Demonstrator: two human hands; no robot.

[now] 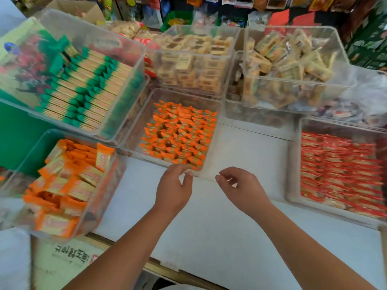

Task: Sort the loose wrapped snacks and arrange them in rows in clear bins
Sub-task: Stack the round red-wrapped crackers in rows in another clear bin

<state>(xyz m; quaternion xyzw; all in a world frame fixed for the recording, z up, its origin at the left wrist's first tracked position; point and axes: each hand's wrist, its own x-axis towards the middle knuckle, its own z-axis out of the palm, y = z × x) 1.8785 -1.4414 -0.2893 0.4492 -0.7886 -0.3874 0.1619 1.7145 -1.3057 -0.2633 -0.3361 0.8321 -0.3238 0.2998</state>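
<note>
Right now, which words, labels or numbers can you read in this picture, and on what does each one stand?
No text can be quoted reliably.
Cardboard box: black printed characters, upside down, too blurred to read.
Large orange wrappers: print blurred, unreadable.
Red bag at the back: white letters, unreadable.

Black printed characters on the cardboard box point(69, 258) sit upside down, too blurred to read.

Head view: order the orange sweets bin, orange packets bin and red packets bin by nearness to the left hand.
1. Orange sweets bin, just ahead of the left hand.
2. Orange packets bin, left.
3. Red packets bin, far right.
</note>
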